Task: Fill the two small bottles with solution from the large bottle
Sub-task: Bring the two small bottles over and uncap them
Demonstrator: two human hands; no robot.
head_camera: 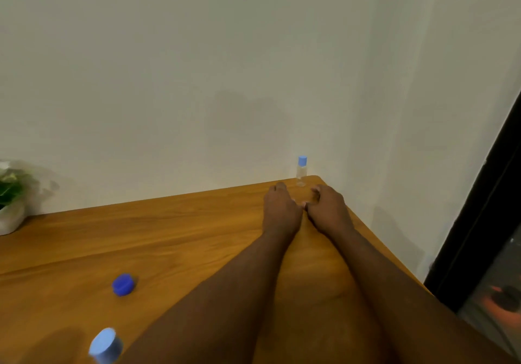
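Setting: We are at a wooden table (141,237) pushed against a plain pale wall, with a potted plant (11,194) at its far left edge.

Capped small bottle: We see one clear small bottle (301,172) with a light blue cap standing upright at the far right corner, right at the table's edge and against the wall.

Left hand: Our left hand (280,208) is curled just near of that bottle, fingers bent; whether it pinches anything we cannot tell.

Right hand: Our right hand (328,208) is curled too, its thumb touching the left hand; something small and clear may sit between them, too blurred to name.

Loose cap: A dark blue cap (123,284) lies on the table, near left, well apart from the hands.

Near bottle: A light blue capped top (105,345) pokes in at the near left edge; we cannot tell which bottle it is.

Risk: We judge the corner bottle could be knocked off the edge by a knuckle, since the hands work so close to it.

Second risk: Our forearms cross the table, and drawing them back carelessly could sweep the near bottle over.
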